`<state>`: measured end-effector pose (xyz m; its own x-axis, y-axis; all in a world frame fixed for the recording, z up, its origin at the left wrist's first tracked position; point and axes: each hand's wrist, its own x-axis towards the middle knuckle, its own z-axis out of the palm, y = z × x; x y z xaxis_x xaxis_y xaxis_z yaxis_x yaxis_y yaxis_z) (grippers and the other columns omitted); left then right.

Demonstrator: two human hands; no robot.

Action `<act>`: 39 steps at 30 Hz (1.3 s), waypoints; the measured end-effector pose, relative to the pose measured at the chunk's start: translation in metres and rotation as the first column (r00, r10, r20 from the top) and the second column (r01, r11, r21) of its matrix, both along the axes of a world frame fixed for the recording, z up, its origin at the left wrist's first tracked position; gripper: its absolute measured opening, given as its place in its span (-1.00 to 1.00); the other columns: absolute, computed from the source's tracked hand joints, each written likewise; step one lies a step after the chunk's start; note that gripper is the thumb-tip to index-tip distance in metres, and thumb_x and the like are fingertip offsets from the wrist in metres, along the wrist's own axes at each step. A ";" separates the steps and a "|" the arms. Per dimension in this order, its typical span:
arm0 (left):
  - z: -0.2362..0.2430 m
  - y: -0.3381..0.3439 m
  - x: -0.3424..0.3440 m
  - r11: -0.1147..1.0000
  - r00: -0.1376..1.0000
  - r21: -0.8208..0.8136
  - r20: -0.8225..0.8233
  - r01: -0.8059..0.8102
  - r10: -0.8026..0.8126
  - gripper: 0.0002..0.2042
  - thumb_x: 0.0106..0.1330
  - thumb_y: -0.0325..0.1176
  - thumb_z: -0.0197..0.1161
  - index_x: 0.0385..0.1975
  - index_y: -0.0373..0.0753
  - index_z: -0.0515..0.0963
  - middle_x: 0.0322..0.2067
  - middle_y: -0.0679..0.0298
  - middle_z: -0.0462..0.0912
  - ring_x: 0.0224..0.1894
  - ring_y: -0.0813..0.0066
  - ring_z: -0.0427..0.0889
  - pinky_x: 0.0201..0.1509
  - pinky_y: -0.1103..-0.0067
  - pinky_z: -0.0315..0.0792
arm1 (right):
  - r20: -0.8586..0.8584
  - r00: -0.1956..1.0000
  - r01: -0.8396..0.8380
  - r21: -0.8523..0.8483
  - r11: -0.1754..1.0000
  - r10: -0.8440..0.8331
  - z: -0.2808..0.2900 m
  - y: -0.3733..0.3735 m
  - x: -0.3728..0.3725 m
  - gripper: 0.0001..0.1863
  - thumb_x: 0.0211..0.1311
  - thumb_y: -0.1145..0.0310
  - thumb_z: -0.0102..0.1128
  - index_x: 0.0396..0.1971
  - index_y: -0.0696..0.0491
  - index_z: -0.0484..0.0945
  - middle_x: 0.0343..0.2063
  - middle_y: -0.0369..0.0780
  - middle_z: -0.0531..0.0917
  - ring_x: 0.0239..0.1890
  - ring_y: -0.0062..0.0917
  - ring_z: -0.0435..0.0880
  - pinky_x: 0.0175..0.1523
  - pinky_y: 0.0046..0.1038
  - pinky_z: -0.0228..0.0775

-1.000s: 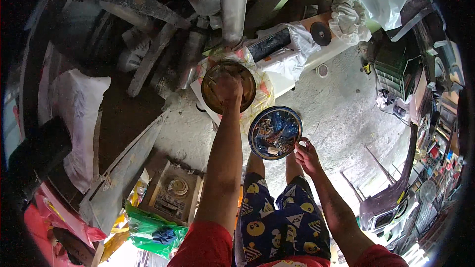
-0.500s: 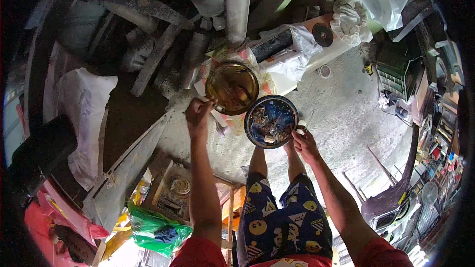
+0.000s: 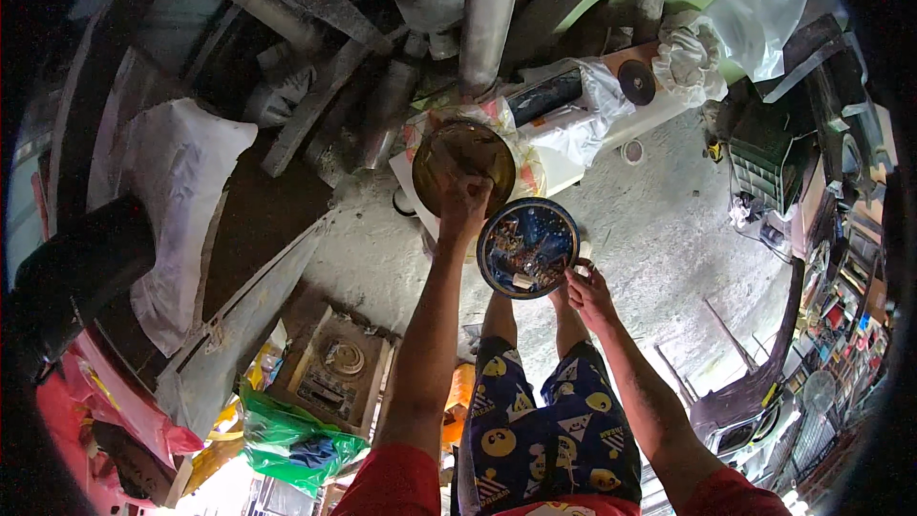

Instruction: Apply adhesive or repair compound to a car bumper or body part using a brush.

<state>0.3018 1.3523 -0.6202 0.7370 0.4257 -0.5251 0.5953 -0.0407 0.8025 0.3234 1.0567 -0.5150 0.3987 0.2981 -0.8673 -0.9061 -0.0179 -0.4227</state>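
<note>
My left hand (image 3: 465, 199) is over a round amber-brown bowl (image 3: 432, 158), with its fingers curled down inside the rim. Whatever those fingers hold, if anything, is hidden. The bowl rests on a patterned wrapper (image 3: 499, 115) at the end of a low pale surface. Closer to me and slightly right, my right hand (image 3: 589, 293) grips the edge of a round dark blue dish (image 3: 516, 229). Small brownish bits and one pale piece (image 3: 522, 281) lie in the dish, above my legs.
Beyond the bowl are a plastic bag (image 3: 597, 100), a dark disc (image 3: 636, 82) and a crumpled white cover (image 3: 690, 57). A dark green crate (image 3: 764, 167) stands at right. A dusty stove-like box (image 3: 334, 368) and a green plastic bag (image 3: 287, 435) lie at lower left.
My left hand has moved from the bowl's near left edge to the right and in over the bowl. My right hand still holds the dish, slightly lower in view.
</note>
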 end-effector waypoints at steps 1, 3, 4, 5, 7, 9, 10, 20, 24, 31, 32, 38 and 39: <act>-0.004 0.000 0.001 1.000 1.000 0.007 -0.002 -0.002 0.002 -0.75 0.40 -0.27 0.21 -0.07 -0.30 0.48 -0.21 0.13 0.65 -0.20 0.29 0.70 -0.15 0.41 0.58 | -0.003 1.000 0.002 -0.016 1.000 -0.002 0.004 0.004 -0.003 -0.76 0.33 0.37 0.28 -0.07 -0.09 0.46 -0.63 -0.52 0.27 -0.73 -0.85 0.14 -0.67 -0.70 -0.10; -0.010 0.003 0.001 0.866 0.995 0.490 0.069 -0.100 0.076 -0.75 0.38 -0.29 0.20 -0.04 -0.26 0.49 -0.18 0.04 0.65 -0.11 0.07 0.67 -0.04 0.28 0.53 | -0.036 0.998 -0.058 -0.030 0.998 0.057 0.013 0.011 -0.005 -0.81 0.32 0.34 0.29 -0.19 -0.13 0.44 -0.63 -0.53 0.25 -0.71 -0.86 0.15 -0.65 -0.69 -0.11; -0.004 -0.002 0.017 0.880 0.994 0.464 0.081 -0.099 0.069 -0.75 0.38 -0.29 0.20 -0.04 -0.26 0.49 -0.18 0.04 0.65 -0.11 0.07 0.67 -0.04 0.28 0.53 | -0.024 0.999 -0.048 -0.059 0.997 0.046 0.012 -0.003 0.000 -0.81 0.32 0.34 0.29 -0.19 -0.13 0.44 -0.63 -0.53 0.25 -0.71 -0.86 0.15 -0.65 -0.69 -0.11; 0.012 0.001 0.039 0.867 1.000 0.498 -0.019 0.019 -0.011 -0.73 0.36 -0.28 0.20 -0.02 -0.25 0.50 -0.15 0.01 0.65 -0.05 0.02 0.63 0.03 0.25 0.49 | -0.032 0.999 -0.041 -0.097 0.994 0.038 0.011 -0.021 0.006 -0.81 0.32 0.34 0.29 -0.25 -0.14 0.41 -0.63 -0.54 0.25 -0.71 -0.86 0.15 -0.64 -0.69 -0.12; 0.026 0.028 0.052 0.820 0.986 0.552 -0.139 0.150 -0.087 -0.71 0.35 -0.28 0.19 0.00 -0.23 0.51 -0.12 -0.02 0.65 0.01 -0.04 0.60 0.10 0.21 0.45 | -0.057 0.998 -0.033 -0.095 0.995 0.028 0.010 -0.024 0.002 -0.79 0.31 0.34 0.30 -0.30 -0.16 0.38 -0.63 -0.55 0.24 -0.70 -0.87 0.15 -0.63 -0.69 -0.12; 0.027 0.048 0.061 0.798 0.977 0.573 -0.191 0.188 -0.093 -0.69 0.30 -0.26 0.24 0.01 -0.19 0.54 -0.09 -0.03 0.65 0.04 -0.01 0.59 0.09 0.23 0.46 | -0.068 0.997 -0.033 -0.109 0.993 0.026 0.007 -0.023 -0.003 -0.74 0.31 0.35 0.30 -0.37 -0.17 0.32 -0.63 -0.56 0.24 -0.70 -0.86 0.14 -0.64 -0.67 -0.14; 0.028 0.052 0.062 0.795 0.976 0.574 -0.192 0.195 -0.101 -0.69 0.30 -0.26 0.24 0.01 -0.19 0.54 -0.09 -0.03 0.65 0.04 -0.01 0.59 0.09 0.23 0.46 | -0.068 0.998 -0.025 -0.108 0.994 0.017 0.006 -0.023 -0.005 -0.74 0.31 0.35 0.30 -0.37 -0.17 0.32 -0.63 -0.56 0.24 -0.70 -0.86 0.14 -0.64 -0.67 -0.14; 0.020 0.064 0.058 0.674 0.922 0.644 -0.143 0.363 -0.359 -0.71 0.26 -0.23 0.27 -0.07 -0.15 0.64 -0.14 0.03 0.70 -0.07 0.04 0.66 0.11 0.21 0.48 | -0.077 0.997 -0.006 -0.028 1.000 0.004 -0.008 -0.041 -0.021 -0.70 0.30 0.33 0.32 -0.44 -0.19 0.30 -0.70 -0.55 0.23 -0.77 -0.84 0.10 -0.68 -0.64 -0.12; 0.027 0.051 0.056 0.631 0.856 0.616 -0.146 0.470 -0.495 -0.77 0.22 -0.27 0.28 -0.17 -0.17 0.67 -0.12 0.00 0.68 -0.02 0.04 0.63 0.22 0.18 0.38 | -0.060 0.998 -0.022 -0.030 0.999 0.020 -0.009 -0.048 -0.023 -0.67 0.30 0.32 0.32 -0.47 -0.21 0.28 -0.72 -0.55 0.19 -0.79 -0.83 0.08 -0.69 -0.63 -0.15; 0.025 0.064 0.046 0.656 0.901 0.667 -0.055 0.354 -0.431 -0.77 0.24 -0.32 0.25 -0.15 -0.23 0.63 -0.15 0.01 0.67 -0.03 0.01 0.63 0.12 0.21 0.45 | -0.053 0.998 -0.040 0.014 0.999 0.041 -0.016 -0.056 -0.026 -0.74 0.41 0.35 0.17 0.04 -0.14 0.45 -0.67 -0.51 0.25 -0.73 -0.83 0.12 -0.67 -0.70 -0.08; 0.018 0.076 0.037 0.635 0.950 0.730 -0.060 0.252 -0.308 -0.75 0.30 -0.31 0.19 -0.10 -0.27 0.61 -0.21 0.01 0.68 -0.06 0.01 0.64 0.01 0.24 0.52 | -0.066 0.997 -0.036 0.016 0.999 0.037 -0.015 -0.044 -0.029 -0.82 0.37 0.34 0.24 -0.23 -0.17 0.37 -0.70 -0.52 0.22 -0.75 -0.82 0.10 -0.67 -0.65 -0.12; 0.015 0.050 0.087 0.600 0.771 0.507 -0.538 0.618 -0.341 -0.76 0.35 -0.45 0.10 -0.04 -0.35 0.53 -0.12 -0.06 0.64 -0.09 0.01 0.65 -0.01 0.27 0.56 | -0.059 0.998 -0.002 -0.039 0.999 0.000 -0.016 -0.072 -0.031 -0.81 0.37 0.37 0.23 -0.24 -0.18 0.36 -0.68 -0.51 0.26 -0.76 -0.81 0.11 -0.67 -0.64 -0.11; 0.007 0.054 0.085 0.600 0.773 0.509 -0.535 0.617 -0.341 -0.76 0.35 -0.45 0.10 -0.04 -0.35 0.53 -0.12 -0.06 0.64 -0.09 0.01 0.65 -0.01 0.27 0.56 | -0.068 0.997 -0.029 0.019 0.999 0.030 -0.021 -0.075 -0.033 -0.73 0.41 0.41 0.16 0.02 -0.16 0.40 -0.63 -0.48 0.33 -0.74 -0.82 0.12 -0.66 -0.68 -0.08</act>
<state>0.3871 1.4065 -0.6134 0.7545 0.3841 -0.5322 0.5535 -0.8080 0.2017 0.2905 0.9815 -0.5361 0.3300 0.3242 -0.8866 -0.9319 -0.0380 -0.3608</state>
